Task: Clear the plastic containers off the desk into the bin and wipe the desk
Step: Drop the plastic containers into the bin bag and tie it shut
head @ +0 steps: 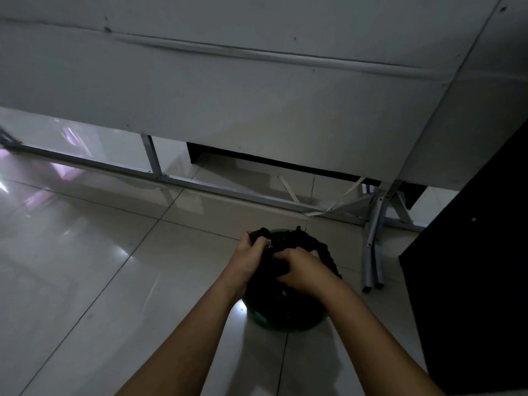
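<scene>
A green bin [285, 327] stands on the tiled floor, lined with a black plastic bag [288, 302] that bunches up over its rim. My left hand [248, 252] grips the bag's gathered edge at the upper left. My right hand [303, 270] presses down and clutches the bag on top of the bin. Whatever lies inside the bin is hidden by the bag and my hands. No plastic containers and no desk top show in this view.
A white partition panel [257, 95] on a metal frame [228, 192] runs across behind the bin. Metal legs [374, 252] stand just right of the bin. A black cabinet side [471, 281] fills the right edge. Glossy floor tiles [85, 267] spread to the left.
</scene>
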